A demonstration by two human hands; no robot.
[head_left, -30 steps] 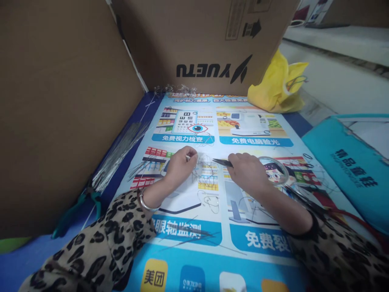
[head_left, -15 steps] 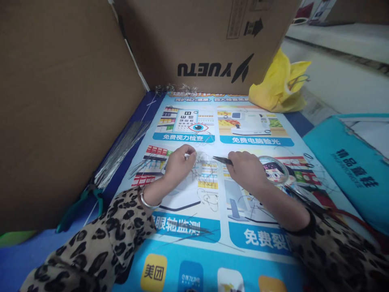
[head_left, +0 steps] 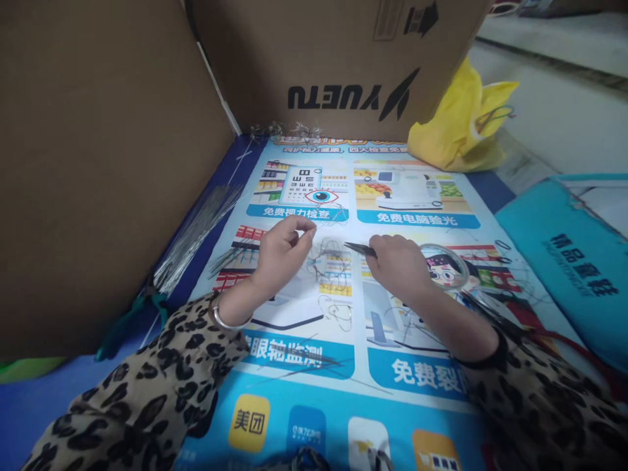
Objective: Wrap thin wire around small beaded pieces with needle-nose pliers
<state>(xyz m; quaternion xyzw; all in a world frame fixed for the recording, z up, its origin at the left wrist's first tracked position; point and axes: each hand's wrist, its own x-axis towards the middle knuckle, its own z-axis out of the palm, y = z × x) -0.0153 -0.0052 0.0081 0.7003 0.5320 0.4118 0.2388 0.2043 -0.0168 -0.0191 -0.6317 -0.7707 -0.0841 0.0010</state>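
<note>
My left hand (head_left: 283, 252) is raised a little above the printed poster (head_left: 422, 366), thumb and fingers pinched on a thin wire I can barely make out. My right hand (head_left: 400, 265) rests on the poster, closed around black tweezers (head_left: 360, 248) whose tip points left toward a small tangle of bent wires (head_left: 331, 265) lying between the two hands. A few more curled wire pieces (head_left: 338, 317) lie just below that tangle. Both sleeves are leopard print, with a silver bangle (head_left: 223, 319) on the left wrist.
A bundle of straight silver wires (head_left: 196, 239) lies at the left by a cardboard wall (head_left: 98, 163), with green-handled pliers (head_left: 130, 320) below it. A YUETU cardboard box (head_left: 338, 65) stands behind. A yellow bag (head_left: 456, 131), a magnifying glass (head_left: 444, 268) and a teal sheet (head_left: 564, 261) sit at the right.
My left hand has lifted slightly and moved up and away from the tangle, still pinched. The right hand with the tweezers has barely moved. The camera view has tilted a little.
</note>
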